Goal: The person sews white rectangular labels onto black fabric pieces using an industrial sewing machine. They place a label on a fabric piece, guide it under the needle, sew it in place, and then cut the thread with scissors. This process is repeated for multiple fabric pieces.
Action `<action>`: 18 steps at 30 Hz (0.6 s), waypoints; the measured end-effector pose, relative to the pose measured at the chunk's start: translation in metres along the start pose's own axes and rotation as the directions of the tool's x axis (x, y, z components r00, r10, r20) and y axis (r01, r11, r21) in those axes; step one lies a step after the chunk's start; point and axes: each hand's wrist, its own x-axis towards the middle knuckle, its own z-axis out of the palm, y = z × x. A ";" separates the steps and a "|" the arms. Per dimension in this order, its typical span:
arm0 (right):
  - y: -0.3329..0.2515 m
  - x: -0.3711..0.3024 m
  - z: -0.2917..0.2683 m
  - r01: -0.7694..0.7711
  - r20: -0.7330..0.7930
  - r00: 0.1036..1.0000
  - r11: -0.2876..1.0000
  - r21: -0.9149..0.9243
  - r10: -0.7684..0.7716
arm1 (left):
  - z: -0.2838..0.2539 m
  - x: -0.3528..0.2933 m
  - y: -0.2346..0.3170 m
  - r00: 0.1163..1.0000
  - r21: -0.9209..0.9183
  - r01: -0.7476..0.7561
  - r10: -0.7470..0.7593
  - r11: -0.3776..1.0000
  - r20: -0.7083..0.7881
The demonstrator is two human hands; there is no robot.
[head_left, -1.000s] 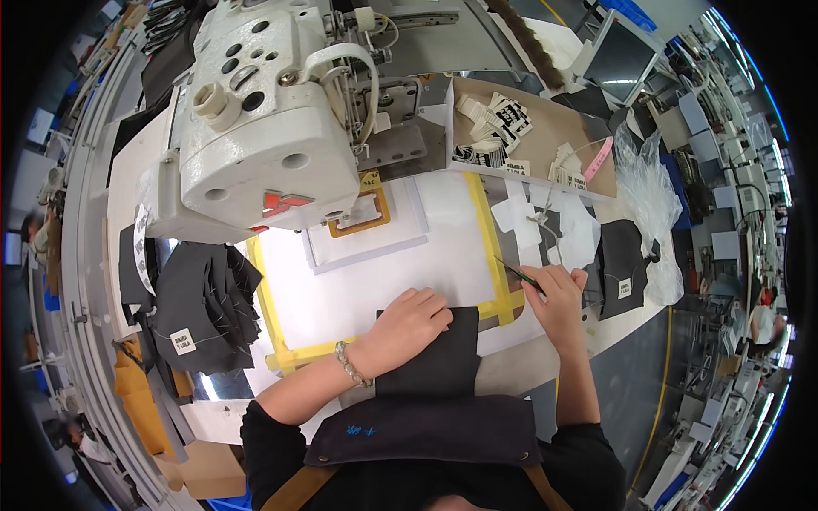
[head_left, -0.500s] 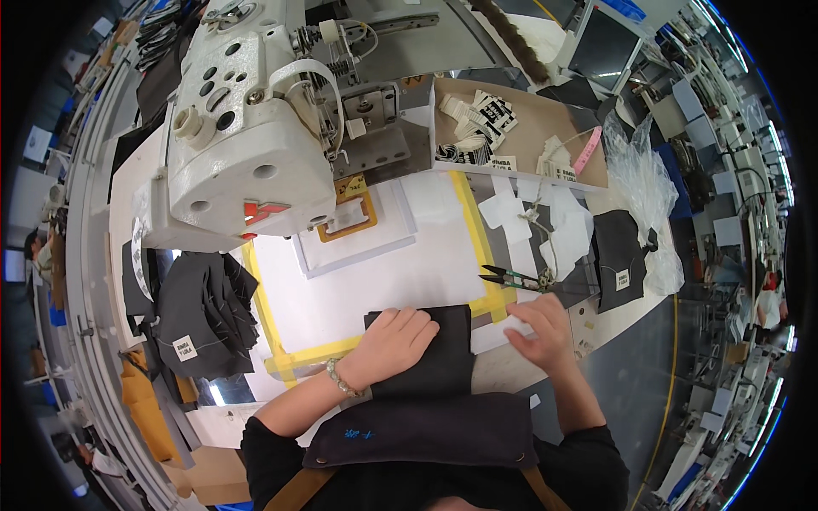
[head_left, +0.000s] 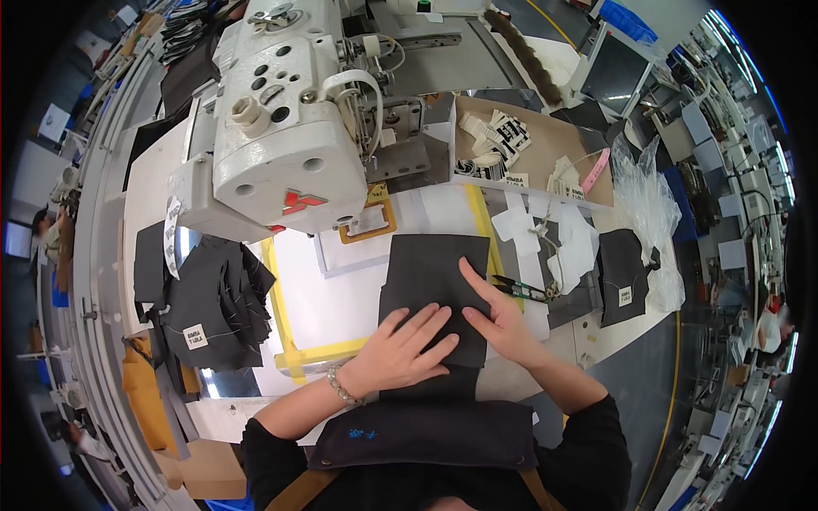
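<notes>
A flat black fabric panel lies over the front of the white work surface, its far end near the sewing machine. More black fabric shows beneath its near end, just above my apron. My left hand rests palm down on the panel with its fingers spread. At the panel's right side, my right hand touches it, index finger and thumb stretched apart. Green-handled thread snips lie just beyond my right hand. The sewing machine stands at the far left, a framed clamp plate beneath its head.
A stack of black fabric pieces with a pale label sits on the left. An open cardboard box of fabric labels stands behind, right of the machine. One labelled black piece lies at the right, beside clear plastic. Yellow tape borders the white surface.
The black panel now reaches farther toward the machine. My right hand has moved left onto it from beside the table edge. My left hand's fingers have spread. The view has shifted slightly.
</notes>
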 end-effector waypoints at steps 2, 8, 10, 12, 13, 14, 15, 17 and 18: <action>0.006 0.004 -0.003 0.003 -0.009 1.000 1.000 0.031 -0.003 | 0.004 -0.007 -0.002 0.998 0.095 -0.050 0.046 0.994 0.042; 0.007 0.002 -0.013 -0.163 0.064 0.985 0.986 0.018 0.162 | -0.001 -0.038 -0.014 0.989 0.169 -0.151 0.146 0.974 0.038; 0.008 0.003 -0.016 -0.172 0.064 0.983 0.985 -0.011 0.173 | -0.006 -0.041 -0.018 0.984 0.192 -0.180 0.176 0.965 0.033; 0.017 0.003 -0.017 -0.050 0.001 0.999 0.996 -0.072 0.051 | -0.009 -0.041 -0.023 0.979 0.213 -0.204 0.204 0.955 0.025; 0.018 0.005 -0.018 -0.033 -0.006 0.999 0.996 -0.080 0.032 | -0.009 -0.040 -0.025 0.978 0.221 -0.205 0.206 0.954 0.018; 0.018 0.008 -0.020 -0.015 -0.013 1.000 0.996 -0.087 0.014 | -0.010 -0.037 -0.029 0.978 0.229 -0.205 0.208 0.952 0.011; 0.018 0.011 -0.022 0.002 -0.023 1.000 0.995 -0.095 -0.004 | -0.010 -0.034 -0.033 0.977 0.236 -0.207 0.212 0.949 0.004; 0.021 0.020 -0.025 0.031 -0.023 0.999 0.997 -0.072 -0.032 | -0.005 -0.029 -0.043 0.976 0.234 -0.211 0.216 0.949 0.005; 0.021 0.025 -0.027 0.046 -0.022 0.999 0.997 -0.061 -0.047 | -0.003 -0.027 -0.048 0.976 0.234 -0.213 0.217 0.949 0.006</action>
